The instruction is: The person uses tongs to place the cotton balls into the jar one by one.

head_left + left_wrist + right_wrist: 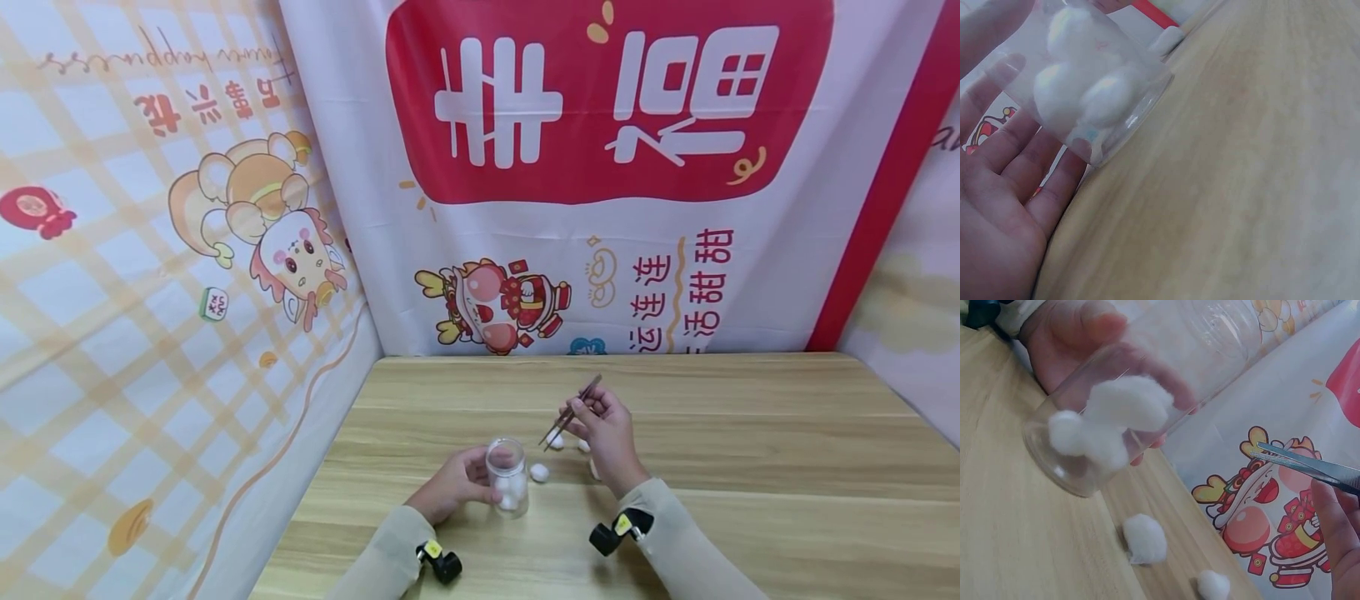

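My left hand (pixel 459 483) grips a clear open jar (pixel 507 458) with several white cotton balls (pixel 1129 406) in its lower part. The jar (pixel 1141 94) stands on the table, fingers curled round its side. In my right hand (pixel 609 435) I pinch metal tweezers (pixel 572 410), tips pointing down toward the table beside the jar. In the right wrist view the tweezers (pixel 1310 465) have nothing between their tips. A loose cotton ball (pixel 539 472) lies just right of the jar, and another cotton ball (pixel 555 440) is near the tweezer tips.
More white cotton pieces lie by my right hand, one small ball (pixel 583 446) and another piece (pixel 595 469) partly hidden. The wooden table (pixel 420 400) meets a printed cloth (pixel 480 208) at its back edge, with another patterned cloth (pixel 150 333) on the left.
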Demonstrator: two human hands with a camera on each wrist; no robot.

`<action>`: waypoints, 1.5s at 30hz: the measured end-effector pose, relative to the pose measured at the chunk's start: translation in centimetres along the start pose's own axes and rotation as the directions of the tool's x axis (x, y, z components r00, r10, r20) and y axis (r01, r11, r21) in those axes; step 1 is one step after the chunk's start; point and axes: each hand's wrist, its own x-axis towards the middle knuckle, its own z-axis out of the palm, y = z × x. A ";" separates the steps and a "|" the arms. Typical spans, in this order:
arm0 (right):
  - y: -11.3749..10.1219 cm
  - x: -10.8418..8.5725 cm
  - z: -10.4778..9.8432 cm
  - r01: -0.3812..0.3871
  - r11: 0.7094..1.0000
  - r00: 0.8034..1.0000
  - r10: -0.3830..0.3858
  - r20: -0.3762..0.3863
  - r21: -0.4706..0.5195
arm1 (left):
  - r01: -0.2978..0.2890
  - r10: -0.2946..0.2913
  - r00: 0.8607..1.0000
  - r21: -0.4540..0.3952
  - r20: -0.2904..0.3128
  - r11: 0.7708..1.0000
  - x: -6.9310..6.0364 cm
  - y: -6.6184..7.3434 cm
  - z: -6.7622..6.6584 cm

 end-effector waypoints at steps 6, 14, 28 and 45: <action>0.4 0.0 -0.3 -0.018 1.000 1.000 0.018 0.014 -0.012 | 0.004 -0.004 1.000 -0.004 -0.016 1.000 0.0 0.0 0.1; 0.7 0.1 -0.7 -0.031 0.998 0.999 0.032 0.021 -0.063 | 0.000 0.000 1.000 0.002 -0.016 1.000 0.0 0.1 0.1; 1.4 0.1 -0.8 -0.011 0.997 0.999 0.013 0.030 -0.076 | -0.008 0.008 1.000 0.002 -0.009 1.000 -0.1 0.0 0.0; 2.3 0.2 -0.7 -0.037 0.988 0.999 0.039 0.012 -0.148 | 0.001 -0.001 1.000 -0.014 0.002 1.000 0.0 0.1 0.0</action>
